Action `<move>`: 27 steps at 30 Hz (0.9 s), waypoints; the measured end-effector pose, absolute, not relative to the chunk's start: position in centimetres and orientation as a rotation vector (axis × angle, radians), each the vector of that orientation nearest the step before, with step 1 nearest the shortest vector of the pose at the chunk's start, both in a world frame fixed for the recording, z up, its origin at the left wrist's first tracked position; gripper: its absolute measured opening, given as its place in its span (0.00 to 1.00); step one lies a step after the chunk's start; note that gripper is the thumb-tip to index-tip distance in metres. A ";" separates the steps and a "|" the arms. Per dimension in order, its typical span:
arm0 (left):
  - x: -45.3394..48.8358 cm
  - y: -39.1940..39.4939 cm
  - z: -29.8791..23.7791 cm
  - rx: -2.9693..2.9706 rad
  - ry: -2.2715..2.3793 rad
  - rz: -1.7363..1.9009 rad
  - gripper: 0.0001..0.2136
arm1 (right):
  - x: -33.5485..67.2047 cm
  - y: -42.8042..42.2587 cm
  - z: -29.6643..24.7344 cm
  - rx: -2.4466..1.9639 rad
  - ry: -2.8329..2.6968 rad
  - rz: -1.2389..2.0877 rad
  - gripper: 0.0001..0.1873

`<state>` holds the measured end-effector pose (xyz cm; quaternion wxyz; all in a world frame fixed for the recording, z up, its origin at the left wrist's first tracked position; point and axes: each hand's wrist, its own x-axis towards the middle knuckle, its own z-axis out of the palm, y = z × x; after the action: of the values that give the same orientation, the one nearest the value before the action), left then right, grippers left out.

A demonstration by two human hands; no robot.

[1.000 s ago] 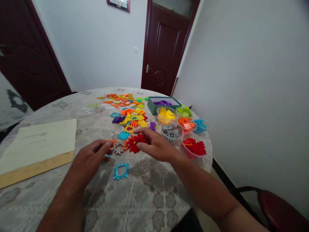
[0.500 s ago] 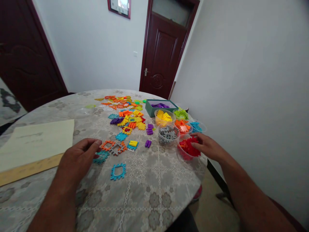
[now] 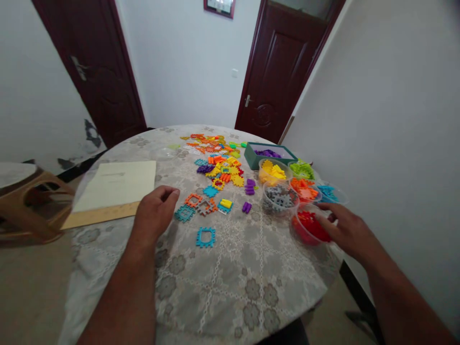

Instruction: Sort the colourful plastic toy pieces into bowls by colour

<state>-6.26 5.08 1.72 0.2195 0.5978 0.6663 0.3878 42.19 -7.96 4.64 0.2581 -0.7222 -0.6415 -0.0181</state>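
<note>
My right hand (image 3: 347, 231) rests at the rim of a clear cup of red plastic pieces (image 3: 309, 226) near the table's right edge, fingers spread and nothing in them. My left hand (image 3: 155, 212) lies on the tablecloth with its fingers curled under, just left of a teal square piece (image 3: 184, 213). Beside that piece lie an orange frame (image 3: 194, 200) and a grey-and-orange frame (image 3: 205, 207). A teal frame piece (image 3: 206, 237) lies alone nearer to me.
Cups of grey (image 3: 279, 196), yellow (image 3: 274, 170), orange (image 3: 304, 188), green (image 3: 302, 168) and teal (image 3: 328, 193) pieces stand beside a green box (image 3: 269, 154). A heap of mixed pieces (image 3: 220, 165) covers the far middle of the round table (image 3: 223, 287). A cream booklet (image 3: 117, 184) lies left; a wooden stool (image 3: 27, 201) stands beyond.
My right hand carried the red pieces from the table's middle over to the red cup and now lies open at its rim. The left hand drew back and curled. The camera has swung left.
</note>
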 end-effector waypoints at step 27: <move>-3.3 5.1 -2.6 2.370 1.704 0.458 0.13 | 21.6 4.2 -3.1 -1.340 -2.171 0.436 0.20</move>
<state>-3.28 5.08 -2.58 0.0931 0.7987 0.5742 0.1544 21.62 4.25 -3.09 0.2731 -0.4980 -0.8070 0.1619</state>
